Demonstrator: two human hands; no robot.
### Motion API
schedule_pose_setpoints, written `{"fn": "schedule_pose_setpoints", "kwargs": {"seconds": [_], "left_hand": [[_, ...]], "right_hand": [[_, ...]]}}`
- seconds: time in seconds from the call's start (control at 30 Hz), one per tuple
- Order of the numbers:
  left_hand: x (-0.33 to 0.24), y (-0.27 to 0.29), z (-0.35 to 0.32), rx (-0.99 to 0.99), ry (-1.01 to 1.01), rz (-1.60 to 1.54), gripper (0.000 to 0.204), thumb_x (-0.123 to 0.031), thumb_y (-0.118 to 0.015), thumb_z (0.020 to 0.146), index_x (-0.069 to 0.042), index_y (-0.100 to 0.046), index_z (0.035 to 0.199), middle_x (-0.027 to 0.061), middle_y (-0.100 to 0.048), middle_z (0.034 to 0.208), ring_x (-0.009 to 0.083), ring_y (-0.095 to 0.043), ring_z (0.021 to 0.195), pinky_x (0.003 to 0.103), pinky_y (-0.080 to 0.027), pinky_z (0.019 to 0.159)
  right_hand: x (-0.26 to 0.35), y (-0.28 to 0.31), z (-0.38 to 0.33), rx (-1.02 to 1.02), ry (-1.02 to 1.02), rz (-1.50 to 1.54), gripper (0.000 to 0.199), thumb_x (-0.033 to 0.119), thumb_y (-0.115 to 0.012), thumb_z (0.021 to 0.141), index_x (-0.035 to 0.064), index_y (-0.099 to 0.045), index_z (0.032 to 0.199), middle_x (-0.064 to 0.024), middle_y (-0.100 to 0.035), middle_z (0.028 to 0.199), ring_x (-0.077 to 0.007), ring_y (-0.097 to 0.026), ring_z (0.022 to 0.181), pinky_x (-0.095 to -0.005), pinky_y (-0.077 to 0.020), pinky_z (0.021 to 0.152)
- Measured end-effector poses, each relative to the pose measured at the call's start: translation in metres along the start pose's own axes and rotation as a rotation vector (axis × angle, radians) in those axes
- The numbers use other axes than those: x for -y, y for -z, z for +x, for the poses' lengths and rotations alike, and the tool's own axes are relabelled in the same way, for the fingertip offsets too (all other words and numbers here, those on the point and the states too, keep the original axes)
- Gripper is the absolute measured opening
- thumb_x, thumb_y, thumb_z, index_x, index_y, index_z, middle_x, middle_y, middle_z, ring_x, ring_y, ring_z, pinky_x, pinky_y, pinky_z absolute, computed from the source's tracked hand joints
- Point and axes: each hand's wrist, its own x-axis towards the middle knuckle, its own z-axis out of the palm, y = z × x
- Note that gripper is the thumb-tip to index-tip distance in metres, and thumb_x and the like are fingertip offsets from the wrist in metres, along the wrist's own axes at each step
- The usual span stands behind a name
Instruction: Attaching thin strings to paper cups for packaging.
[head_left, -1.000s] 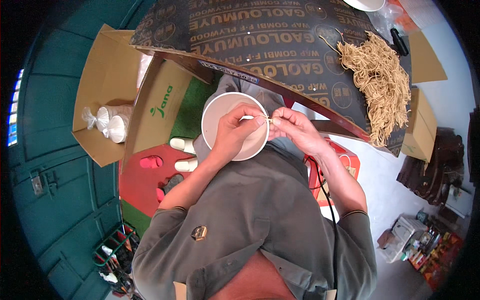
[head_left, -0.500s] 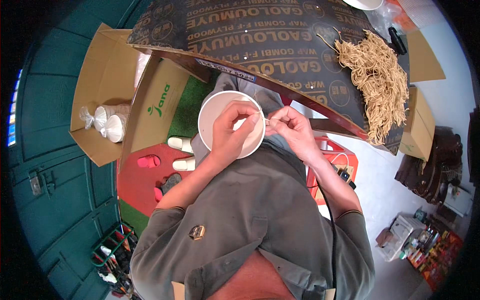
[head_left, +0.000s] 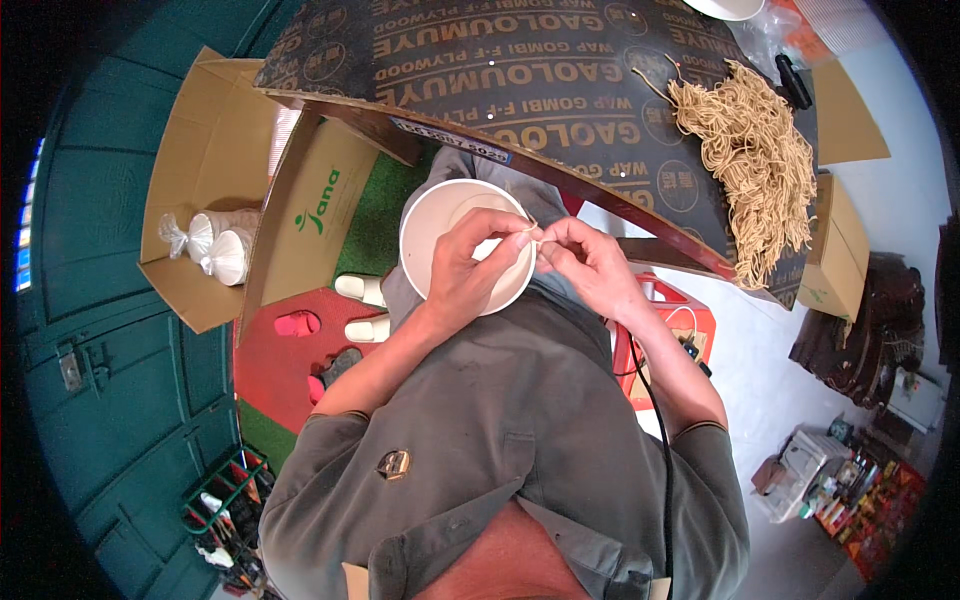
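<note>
A white paper bowl (head_left: pixel 437 225) rests in my lap, its open top facing me. My left hand (head_left: pixel 472 265) grips the bowl's right rim, fingers curled over the edge. My right hand (head_left: pixel 585 255) is pinched against the same rim, holding a thin tan string (head_left: pixel 532 224) where both thumbs meet. A heap of the same tan strings (head_left: pixel 742 130) lies on the dark plywood board (head_left: pixel 500 70) in front of me.
An open cardboard box (head_left: pixel 215 160) at my left holds bagged stacks of white bowls (head_left: pixel 222 250). A red stool (head_left: pixel 672 318) stands at my right knee. White sandals (head_left: pixel 360 290) lie on the red and green mat (head_left: pixel 290 360). Another box (head_left: pixel 838 255) sits far right.
The bowl and both hands have shifted slightly left and up in my lap. The fingers stay pinched at the rim.
</note>
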Motion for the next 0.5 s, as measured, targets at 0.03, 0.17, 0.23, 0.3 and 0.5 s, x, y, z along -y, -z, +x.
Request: {"fn": "schedule_pose_setpoints", "kwargs": {"seconds": [0.03,0.17,0.23,0.3,0.5], "left_hand": [[0.002,0.0,0.0,0.009,0.019,-0.021,0.013,-0.004,-0.073,0.105,0.001,-0.075,0.117,0.0096,-0.078,0.112,0.018,-0.076,0.102,0.032,-0.061,0.091],[0.002,-0.001,0.001,0.017,0.037,-0.05,0.012,-0.005,-0.073,0.106,0.0,-0.075,0.116,0.0092,-0.078,0.112,0.0166,-0.076,0.103,0.032,-0.061,0.091],[0.002,0.0,0.002,0.037,0.054,-0.045,0.013,-0.006,-0.073,0.106,0.0,-0.075,0.117,0.0093,-0.078,0.113,0.0163,-0.076,0.103,0.031,-0.06,0.091],[0.003,0.0,0.003,0.043,0.055,-0.038,0.013,-0.006,-0.073,0.106,0.0,-0.075,0.117,0.0092,-0.078,0.113,0.0163,-0.076,0.103,0.031,-0.06,0.091],[0.005,0.0,0.008,0.049,0.071,-0.058,0.012,-0.007,-0.072,0.107,0.001,-0.074,0.117,0.0082,-0.078,0.11,0.0163,-0.077,0.103,0.031,-0.061,0.091]], "right_hand": [[-0.002,-0.001,0.001,0.001,0.0,0.0,0.014,0.008,-0.062,0.111,-0.003,-0.067,0.118,-0.0045,-0.073,0.105,-0.0112,-0.072,0.098,-0.0306,-0.0602,0.093],[-0.022,-0.005,0.002,0.04,-0.048,0.29,0.019,0.014,-0.053,0.116,-0.0022,-0.061,0.121,-0.0069,-0.071,0.105,-0.0157,-0.074,0.1,-0.0346,-0.0621,0.096],[-0.024,-0.005,0.002,0.046,-0.066,0.393,0.021,0.016,-0.05,0.117,-0.0019,-0.06,0.122,-0.0082,-0.07,0.106,-0.0176,-0.075,0.101,-0.0363,-0.0628,0.097],[-0.023,-0.005,0.002,0.075,-0.065,0.449,0.028,0.023,-0.046,0.121,-0.0014,-0.059,0.124,-0.0102,-0.07,0.109,-0.0207,-0.076,0.103,-0.0391,-0.0643,0.098],[-0.031,-0.005,0.003,0.088,-0.039,0.432,0.033,0.029,-0.05,0.122,-0.0017,-0.061,0.124,-0.0092,-0.072,0.111,-0.0187,-0.075,0.105,-0.0376,-0.0645,0.099]]}}
